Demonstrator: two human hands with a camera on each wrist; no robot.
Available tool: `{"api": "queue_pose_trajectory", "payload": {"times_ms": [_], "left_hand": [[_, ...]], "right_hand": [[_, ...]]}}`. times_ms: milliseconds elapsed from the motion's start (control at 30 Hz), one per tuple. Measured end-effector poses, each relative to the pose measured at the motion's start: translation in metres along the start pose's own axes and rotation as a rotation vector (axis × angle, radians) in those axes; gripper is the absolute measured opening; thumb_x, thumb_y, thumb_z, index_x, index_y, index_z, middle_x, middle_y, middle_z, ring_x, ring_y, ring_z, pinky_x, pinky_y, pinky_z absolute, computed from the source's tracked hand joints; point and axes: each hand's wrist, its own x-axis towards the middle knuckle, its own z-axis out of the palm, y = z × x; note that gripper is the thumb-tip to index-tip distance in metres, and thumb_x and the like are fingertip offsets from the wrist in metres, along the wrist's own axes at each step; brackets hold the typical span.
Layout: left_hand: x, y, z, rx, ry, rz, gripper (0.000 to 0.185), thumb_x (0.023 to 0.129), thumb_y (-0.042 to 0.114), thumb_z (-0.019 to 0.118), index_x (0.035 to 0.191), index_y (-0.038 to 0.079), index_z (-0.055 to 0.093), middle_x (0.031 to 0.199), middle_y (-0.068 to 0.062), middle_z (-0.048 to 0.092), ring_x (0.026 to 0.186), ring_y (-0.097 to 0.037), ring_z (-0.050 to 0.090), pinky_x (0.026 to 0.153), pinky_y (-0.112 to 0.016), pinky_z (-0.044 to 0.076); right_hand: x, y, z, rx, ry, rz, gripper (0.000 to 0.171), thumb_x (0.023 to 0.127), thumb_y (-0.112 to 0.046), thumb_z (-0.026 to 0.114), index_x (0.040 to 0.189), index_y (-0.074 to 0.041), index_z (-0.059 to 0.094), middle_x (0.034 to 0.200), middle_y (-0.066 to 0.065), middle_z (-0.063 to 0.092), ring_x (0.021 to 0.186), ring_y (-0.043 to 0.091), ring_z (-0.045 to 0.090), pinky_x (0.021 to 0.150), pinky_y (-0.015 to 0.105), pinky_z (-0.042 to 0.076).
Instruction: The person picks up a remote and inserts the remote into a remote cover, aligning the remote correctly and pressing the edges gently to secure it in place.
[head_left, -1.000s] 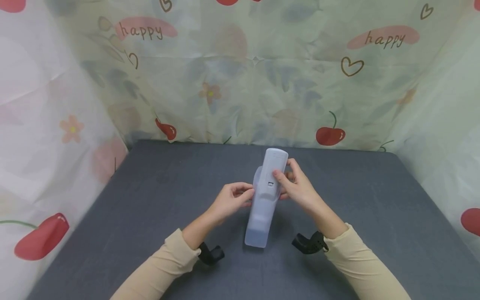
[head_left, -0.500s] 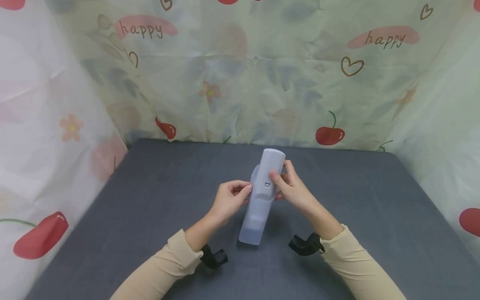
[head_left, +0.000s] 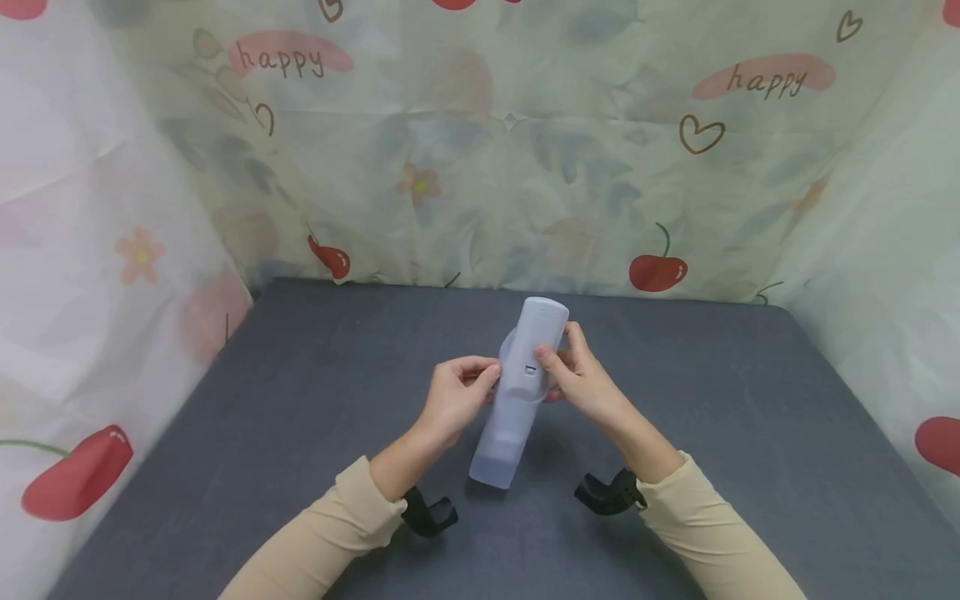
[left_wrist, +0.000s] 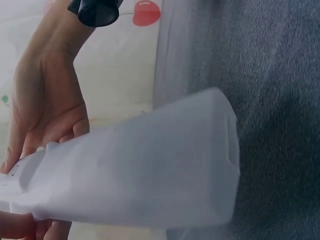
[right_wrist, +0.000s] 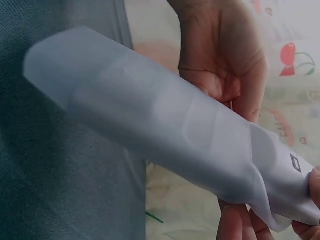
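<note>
One white handset point(head_left: 545, 317), partly inside a translucent cover point(head_left: 504, 437), held aslant over the dark worktop point(head_left: 300, 425), its bare end pointing away from the person and the cover's closed end toward the person. Right hand point(head_left: 591, 383): thumb on the handset's face near a small square mark, fingers bent behind; the grip pinches the handset. Left hand point(head_left: 456, 396): palm inward, thumb and fingertips meeting at the cover's flared rim; the grip pinches that edge. Both forearms, in beige sleeves point(head_left: 322, 533), converge from the near edge, each wrist bearing a black mount point(head_left: 431, 514). The right fingers are largely hidden behind the handset; each wrist view cuts off its own hand at the frame edge. How far the handset extends within the cloudy cover is hard to make out.
</note>
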Motion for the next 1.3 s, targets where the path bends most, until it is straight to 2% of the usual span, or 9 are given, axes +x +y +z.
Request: {"api": "queue_pose_trajectory", "payload": {"times_ms": [100, 300, 433, 533, 667, 800, 933, 1133, 1300], "left_hand": [[0.0, 0.002, -0.001, 0.016, -0.029, -0.006, 0.022, 0.091, 0.008, 0.058, 0.105, -0.007, 0.066, 0.097, -0.021, 0.067, 0.075, -0.007, 0.061, 0.071, -0.032, 0.057], [-0.003, 0.011, -0.005, 0.046, -0.173, -0.041, 0.029, 0.096, 0.015, 0.05, 0.113, -0.004, 0.061, 0.108, -0.021, 0.064, 0.093, -0.023, 0.066, 0.078, -0.038, 0.056], [-0.003, 0.014, -0.003, 0.138, -0.242, -0.021, 0.033, 0.094, 0.027, 0.053, 0.114, 0.001, 0.059, 0.109, -0.017, 0.064, 0.095, -0.022, 0.064, 0.078, -0.034, 0.055], [-0.001, 0.013, -0.002, 0.21, -0.243, 0.029, 0.037, 0.09, 0.032, 0.06, 0.113, 0.004, 0.058, 0.107, -0.014, 0.065, 0.088, -0.018, 0.064, 0.073, -0.03, 0.053], [0.001, 0.01, -0.002, 0.212, -0.208, 0.069, 0.037, 0.089, 0.029, 0.063, 0.115, 0.003, 0.06, 0.109, -0.013, 0.066, 0.087, -0.019, 0.066, 0.072, -0.029, 0.052], [0.002, 0.01, -0.005, 0.177, -0.145, 0.046, 0.035, 0.089, 0.029, 0.064, 0.113, 0.004, 0.062, 0.111, -0.013, 0.066, 0.092, -0.02, 0.066, 0.075, -0.03, 0.051], [0.003, 0.009, -0.006, 0.156, -0.107, 0.022, 0.035, 0.088, 0.029, 0.065, 0.113, 0.005, 0.063, 0.11, -0.012, 0.066, 0.093, -0.02, 0.066, 0.075, -0.03, 0.052], [0.002, 0.008, -0.007, 0.151, -0.138, 0.057, 0.034, 0.089, 0.027, 0.063, 0.114, 0.004, 0.062, 0.108, -0.015, 0.067, 0.088, -0.018, 0.065, 0.071, -0.028, 0.052], [0.002, 0.01, -0.007, 0.162, -0.2, 0.123, 0.033, 0.09, 0.024, 0.063, 0.115, 0.002, 0.061, 0.107, -0.017, 0.068, 0.083, -0.018, 0.066, 0.069, -0.029, 0.054]], "right_hand": [[0.0, 0.001, 0.0, 0.01, 0.003, 0.0, 0.048, 0.098, -0.038, 0.044, 0.133, -0.013, 0.022, 0.126, 0.028, 0.051, 0.091, 0.026, 0.062, 0.069, 0.033, 0.054], [0.0, 0.0, -0.002, -0.003, 0.041, -0.005, 0.047, 0.096, -0.037, 0.049, 0.131, -0.012, 0.03, 0.115, 0.025, 0.057, 0.088, 0.022, 0.06, 0.066, 0.032, 0.053], [-0.001, -0.003, -0.002, -0.034, 0.065, -0.02, 0.047, 0.095, -0.037, 0.052, 0.13, -0.012, 0.034, 0.108, 0.023, 0.06, 0.087, 0.021, 0.06, 0.065, 0.032, 0.053], [-0.001, -0.004, -0.001, -0.052, 0.047, -0.034, 0.047, 0.095, -0.036, 0.051, 0.131, -0.011, 0.034, 0.107, 0.023, 0.06, 0.084, 0.021, 0.062, 0.065, 0.032, 0.053], [-0.005, -0.005, -0.002, -0.042, 0.043, -0.049, 0.047, 0.096, -0.033, 0.05, 0.134, -0.01, 0.033, 0.109, 0.023, 0.06, 0.084, 0.02, 0.065, 0.071, 0.034, 0.055], [-0.01, -0.002, -0.006, -0.008, 0.057, -0.031, 0.042, 0.096, -0.026, 0.053, 0.13, -0.005, 0.042, 0.111, 0.022, 0.061, 0.088, 0.02, 0.067, 0.078, 0.036, 0.056], [-0.014, 0.004, -0.004, -0.058, 0.036, -0.037, 0.032, 0.092, -0.019, 0.059, 0.117, 0.002, 0.057, 0.107, 0.022, 0.064, 0.088, 0.022, 0.068, 0.078, 0.035, 0.056], [-0.016, 0.008, 0.003, -0.132, 0.128, -0.091, 0.021, 0.088, -0.014, 0.064, 0.1, 0.003, 0.065, 0.095, 0.019, 0.069, 0.079, 0.022, 0.068, 0.07, 0.026, 0.055], [-0.017, 0.007, 0.007, -0.109, 0.236, -0.126, 0.013, 0.086, -0.009, 0.064, 0.091, 0.003, 0.066, 0.083, 0.017, 0.068, 0.067, 0.009, 0.062, 0.062, 0.019, 0.05]]}}
